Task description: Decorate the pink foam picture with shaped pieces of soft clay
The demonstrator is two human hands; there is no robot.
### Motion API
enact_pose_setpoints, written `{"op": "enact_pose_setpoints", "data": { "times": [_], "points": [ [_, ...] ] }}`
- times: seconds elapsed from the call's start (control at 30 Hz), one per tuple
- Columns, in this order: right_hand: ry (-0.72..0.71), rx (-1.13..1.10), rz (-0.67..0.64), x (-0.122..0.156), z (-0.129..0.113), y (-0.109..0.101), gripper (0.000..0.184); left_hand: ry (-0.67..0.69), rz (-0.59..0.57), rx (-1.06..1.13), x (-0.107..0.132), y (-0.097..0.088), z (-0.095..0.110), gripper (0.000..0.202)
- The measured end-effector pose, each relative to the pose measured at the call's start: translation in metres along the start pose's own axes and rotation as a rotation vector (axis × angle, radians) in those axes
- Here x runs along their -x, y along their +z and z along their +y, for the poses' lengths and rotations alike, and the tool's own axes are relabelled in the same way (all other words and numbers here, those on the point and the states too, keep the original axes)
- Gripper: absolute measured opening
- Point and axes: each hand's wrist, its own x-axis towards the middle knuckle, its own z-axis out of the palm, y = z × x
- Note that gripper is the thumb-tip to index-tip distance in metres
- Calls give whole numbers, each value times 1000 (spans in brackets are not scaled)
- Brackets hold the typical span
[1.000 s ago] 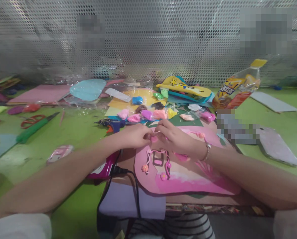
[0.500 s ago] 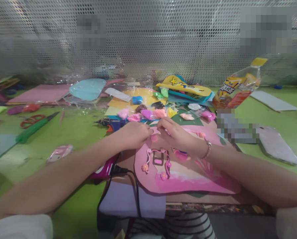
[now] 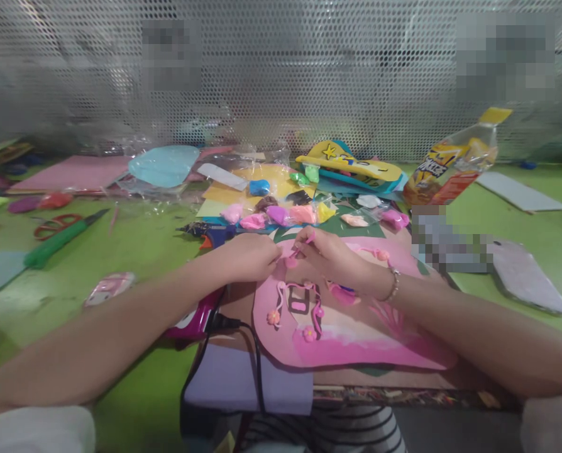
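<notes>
A pink foam craft board (image 3: 356, 340) lies in front of me with small clay flowers and a little frame shape stuck on it. My left hand (image 3: 250, 257) rests at the board's upper left edge, fingers curled together against a small pink clay piece (image 3: 290, 262). My right hand (image 3: 330, 255) is beside it, fingers pinched on a thin pink tool or strip (image 3: 308, 240) that points up between the two hands. A bracelet sits on my right wrist.
Small bags of coloured clay (image 3: 281, 215) lie just beyond my hands. A glue gun (image 3: 210, 234), green-handled cutter (image 3: 55, 242), red scissors (image 3: 55, 223), foam sheets (image 3: 163, 167), a snack bag (image 3: 451, 167) and a black cable (image 3: 257, 365) surround the board on the green table (image 3: 144, 264).
Both hands stay at the board's top edge. My right fingers have lifted slightly, and the thin pink piece now sticks up between the hands.
</notes>
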Motion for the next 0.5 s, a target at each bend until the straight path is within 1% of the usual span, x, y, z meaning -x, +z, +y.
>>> {"op": "enact_pose_setpoints", "data": {
  "times": [0.1, 0.2, 0.37, 0.5],
  "points": [
    [-66, 40, -66, 2, -7, -4, 14, -9, -20, 13, 0, -1, 0, 30],
    [-103, 63, -111, 4, -12, -6, 16, -11, -34, 32, 0, -2, 0, 27],
    [-112, 93, -39, 3, -12, -5, 16, 0, -20, 25, 1, 0, 0, 31],
    [-129, 83, -35, 3, -8, -3, 14, 4, -15, 20, 1, 0, 0, 30]
  ]
}}
